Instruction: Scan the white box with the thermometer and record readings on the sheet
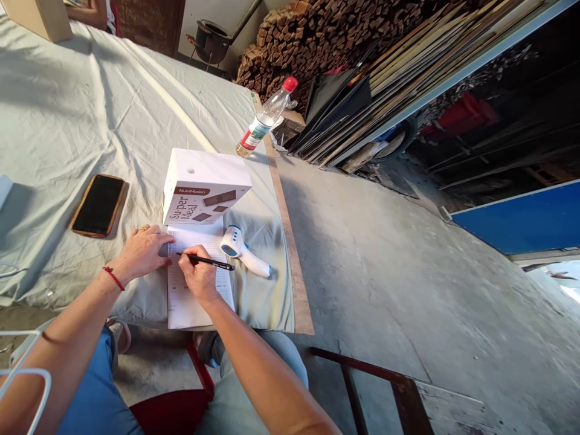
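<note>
The right hand is closed around a black pen, tip on the paper form at the tabletop edge; the left hand lies flat, fingers spread, pinning the form; a thermometer lies just beside.

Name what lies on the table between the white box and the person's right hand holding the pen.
In the head view, between the white box and the right hand lies the top of the paper form, with the thermometer gun's head just beside that stretch.
</note>
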Tool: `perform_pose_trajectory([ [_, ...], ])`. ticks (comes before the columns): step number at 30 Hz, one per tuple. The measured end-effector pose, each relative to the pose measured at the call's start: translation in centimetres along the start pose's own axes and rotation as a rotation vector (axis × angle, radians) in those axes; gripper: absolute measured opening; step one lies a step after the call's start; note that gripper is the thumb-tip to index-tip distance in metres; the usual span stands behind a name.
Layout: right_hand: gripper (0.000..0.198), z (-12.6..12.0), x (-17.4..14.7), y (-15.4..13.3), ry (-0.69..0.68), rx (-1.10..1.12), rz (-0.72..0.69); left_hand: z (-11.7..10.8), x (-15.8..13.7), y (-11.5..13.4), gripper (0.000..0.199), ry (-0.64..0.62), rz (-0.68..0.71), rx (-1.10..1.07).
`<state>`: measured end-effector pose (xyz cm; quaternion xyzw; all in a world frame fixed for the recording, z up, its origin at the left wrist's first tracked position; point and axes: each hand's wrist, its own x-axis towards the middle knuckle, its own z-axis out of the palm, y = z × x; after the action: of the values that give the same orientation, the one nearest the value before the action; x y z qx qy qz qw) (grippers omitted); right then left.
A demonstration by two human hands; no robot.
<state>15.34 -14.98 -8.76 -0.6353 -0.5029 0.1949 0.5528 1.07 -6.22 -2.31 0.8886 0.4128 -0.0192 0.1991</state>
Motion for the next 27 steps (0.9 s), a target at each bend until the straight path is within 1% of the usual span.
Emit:
perform_pose_trajectory([
  [8,0.013,0.2,0.0,0.4,-0.03,-0.059,-0.055,0.1,0.0,0.0,0.047,-0.004,-0.004,0.005],
  [11,0.011,-0.7,0.2,-0.4,-0.049,-0.196,-0.066,0.0,0.0,0.1,0.048,-0.013,-0.011,-0.008],
  [12,0.01,-1.3,0.4,-1.1,-0.085,-0.289,-0.053,-0.1,0.0,0.1,0.049,-0.014,-0.011,-0.012],
  [14,0.009,-3.0,1.0,-2.8,-0.216,-0.54,0.008,-0.1,0.1,0.2,0.05,-0.018,-0.007,-0.012],
  [16,0.012,-4.8,1.7,-4.7,-0.418,-0.821,0.134,-0.1,0.3,0.1,0.05,-0.024,-0.005,-0.003],
  [17,0.014,-5.6,2.1,-5.5,-0.504,-0.922,0.196,-0.1,0.4,0.0,0.05,-0.026,-0.003,0.005],
  [19,0.018,-6.6,2.7,-6.7,-0.635,-1.03,0.259,-0.2,0.7,-0.3,0.05,-0.029,0.0,0.018],
  [21,0.02,-7.0,2.9,-7.2,-0.696,-1.052,0.272,-0.7,0.8,-0.4,0.049,-0.027,0.001,0.03],
  [23,0.024,-7.4,2.7,-7.6,-0.673,-1.048,0.283,-1.5,0.6,0.1,0.051,-0.016,-0.017,0.054],
  [24,0.029,-7.8,2.3,-7.9,-0.628,-1.037,0.28,-1.8,0.1,0.6,0.052,0.005,-0.042,0.084],
  [26,0.038,-9.0,0.8,-8.7,-0.539,-1.007,0.247,-1.9,-1.8,2.4,0.054,0.105,-0.104,0.165],
  [27,0.039,-9.9,-0.4,-9.3,-0.524,-0.992,0.219,-1.5,-3.4,3.6,0.049,0.183,-0.107,0.201],
])
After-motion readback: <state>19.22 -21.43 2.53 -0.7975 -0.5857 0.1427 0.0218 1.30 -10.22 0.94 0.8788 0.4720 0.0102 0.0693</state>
